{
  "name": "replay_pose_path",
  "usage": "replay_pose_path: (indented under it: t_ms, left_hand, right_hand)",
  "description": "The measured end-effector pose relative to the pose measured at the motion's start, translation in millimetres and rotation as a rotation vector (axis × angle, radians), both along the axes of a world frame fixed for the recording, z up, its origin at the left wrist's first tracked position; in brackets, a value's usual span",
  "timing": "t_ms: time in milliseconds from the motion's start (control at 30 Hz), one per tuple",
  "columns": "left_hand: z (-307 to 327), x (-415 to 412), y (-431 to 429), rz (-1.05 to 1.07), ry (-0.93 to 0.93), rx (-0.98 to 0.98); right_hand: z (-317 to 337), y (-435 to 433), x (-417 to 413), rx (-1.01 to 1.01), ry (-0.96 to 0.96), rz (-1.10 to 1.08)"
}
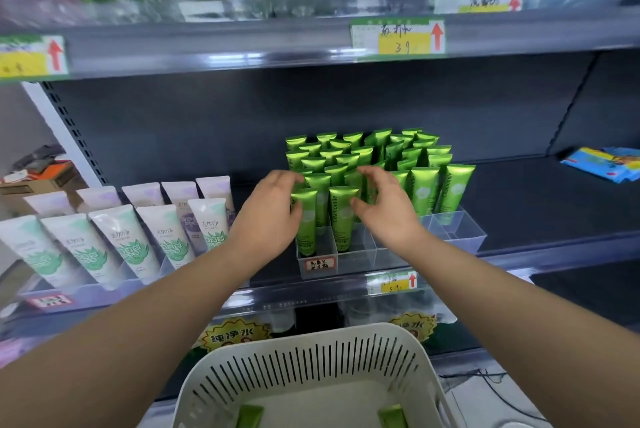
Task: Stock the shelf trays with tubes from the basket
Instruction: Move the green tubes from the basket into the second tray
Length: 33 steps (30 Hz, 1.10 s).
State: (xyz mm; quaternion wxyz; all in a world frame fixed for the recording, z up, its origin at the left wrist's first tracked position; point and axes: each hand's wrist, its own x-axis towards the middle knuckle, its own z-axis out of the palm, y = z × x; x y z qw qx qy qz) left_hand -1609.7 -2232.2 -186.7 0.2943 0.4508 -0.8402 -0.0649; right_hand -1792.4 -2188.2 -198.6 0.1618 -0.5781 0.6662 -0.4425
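Both arms reach forward over the basket (311, 355) to the middle shelf (554, 206). The left hand (273, 213) sits at the left corner of the clear tray (460, 230). Its thumb lies against the front-left tube (306, 230), and its fingers (292, 178) curl over the row behind.

The right hand (388, 213) mirrors it — fingers curved onto the tube tops, thumb just beside the second front tube (341, 220). Whether either hand actually clamps a tube cannot be told, because each palm covers the tubes behind it.

The green tubes (424, 188) stand upright in the tray's compartments. Two further tube ends (249, 416) show in the basket — cut off by the lower edge. White tubes (124, 237) stand to the left, and blue packets (602, 163) lie well apart on the right.
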Motion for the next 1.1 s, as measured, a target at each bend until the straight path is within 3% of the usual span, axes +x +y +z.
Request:
replay_pose_path:
  t_ms: [233, 400, 767, 1100]
  left_hand:
    - [20.9, 8.4, 39.5, -0.022, -0.276, -0.159]
    - [25.7, 16.8, 72.8, 0.023, -0.415, -0.148]
    - [-4.4, 51.1, 151.0, 0.067, -0.411, -0.106]
    - [-87.0, 89.0, 171.5, 0.081, -0.407, 0.155]
  right_hand:
    - [14.3, 35.3, 15.9, 0.035, 0.332, 0.010]
    - [21.3, 70.5, 34.1, 0.137, 0.513, -0.007]
    - [-4.0, 140.4, 79.7, 0.214, 0.592, 0.064]
    - [-74.5, 169.8, 110.1, 0.405, 0.509, 0.197]
